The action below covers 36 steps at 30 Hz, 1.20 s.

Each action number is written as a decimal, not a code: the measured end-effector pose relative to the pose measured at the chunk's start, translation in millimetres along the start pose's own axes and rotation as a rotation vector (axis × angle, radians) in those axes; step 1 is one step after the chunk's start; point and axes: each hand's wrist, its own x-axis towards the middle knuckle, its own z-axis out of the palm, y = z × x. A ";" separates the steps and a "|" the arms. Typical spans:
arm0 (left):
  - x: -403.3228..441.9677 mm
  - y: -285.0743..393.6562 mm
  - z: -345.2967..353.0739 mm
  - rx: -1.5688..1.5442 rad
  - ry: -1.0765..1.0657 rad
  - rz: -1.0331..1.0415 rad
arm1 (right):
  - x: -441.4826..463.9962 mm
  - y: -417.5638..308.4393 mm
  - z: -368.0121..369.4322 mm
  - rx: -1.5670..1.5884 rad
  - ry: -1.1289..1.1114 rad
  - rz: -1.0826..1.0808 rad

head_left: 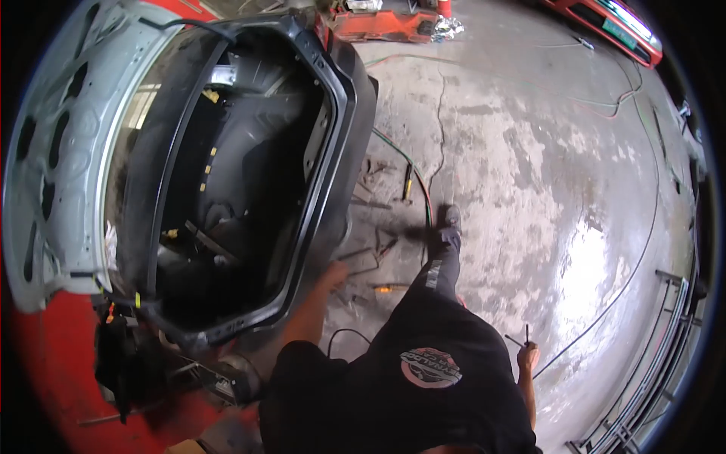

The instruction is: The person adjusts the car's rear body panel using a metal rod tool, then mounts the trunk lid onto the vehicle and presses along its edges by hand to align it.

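At the lower right, my right hand point(529, 354) is closed around a thin dark rod-like tool point(527, 333), held over the concrete floor. My left hand point(334, 274) reaches out beside the rear of a dark car body point(361, 113); it is smeared by motion, and its fingers cannot be made out. The car's trunk opening is uncovered, with a dark interior point(257, 144). Near my left hand, a bent metal tool point(370, 261) lies on the floor, with an orange-handled tool point(386, 288) close by.
A hammer point(408, 183) and a green-and-red hose point(423, 189) lie beyond my foot point(452, 216). The raised pale panel point(68, 136) stands left. An orange-red part point(386, 26) lies at the top, a red car point(605, 26) stands upper right, and metal bars point(650, 356) line the right.
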 end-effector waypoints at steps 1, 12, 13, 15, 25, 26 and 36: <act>79.9 -16.4 5.5 0.172 0.026 0.165 | 25.5 -9.9 1.8 -0.004 -0.024 0.050; 165.0 439.2 -164.6 -0.552 0.175 0.283 | 218.6 -161.1 -135.6 -0.054 -0.125 0.111; 167.4 454.5 -181.3 -0.639 0.199 0.331 | 234.6 -168.2 -138.9 -0.030 -0.130 0.108; 180.3 482.5 -222.4 -0.833 0.251 0.413 | 274.3 -174.2 -138.2 0.025 -0.135 0.104; 243.6 559.0 -299.3 -1.215 0.489 0.359 | 470.9 -240.2 -191.4 0.330 -0.304 0.061; 250.7 562.3 -298.6 -1.261 0.510 0.333 | 494.1 -251.8 -201.5 0.328 -0.328 0.061; 253.3 586.4 -285.0 -1.101 0.971 0.172 | 713.1 -349.3 -292.1 0.486 -0.410 -0.186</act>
